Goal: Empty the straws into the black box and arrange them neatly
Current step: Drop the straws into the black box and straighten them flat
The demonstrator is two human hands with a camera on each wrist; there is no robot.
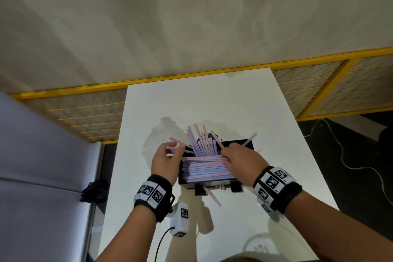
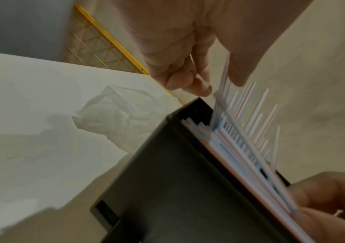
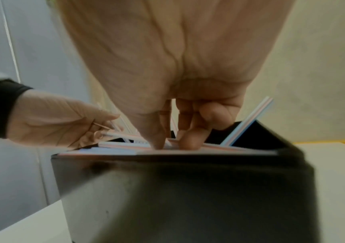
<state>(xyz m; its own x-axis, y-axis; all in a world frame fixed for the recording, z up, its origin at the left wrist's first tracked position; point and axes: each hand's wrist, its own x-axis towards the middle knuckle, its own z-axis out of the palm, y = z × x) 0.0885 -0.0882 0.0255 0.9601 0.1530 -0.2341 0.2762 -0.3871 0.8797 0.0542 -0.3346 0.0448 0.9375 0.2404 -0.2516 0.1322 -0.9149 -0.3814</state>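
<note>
The black box stands mid-table, its near half filled with pink, blue and white straws lying flat. More straws stick up fanned at its far side. My left hand at the box's left end pinches a slanted straw between thumb and fingers. My right hand reaches down over the right end; thumb and forefinger pinch a pink straw lying across the stack. One straw pokes out of the box's front slot.
An empty clear plastic bag lies crumpled on the white table just behind and left of the box. A yellow-framed mesh fence runs past the table's far edge. A grey surface sits to the left.
</note>
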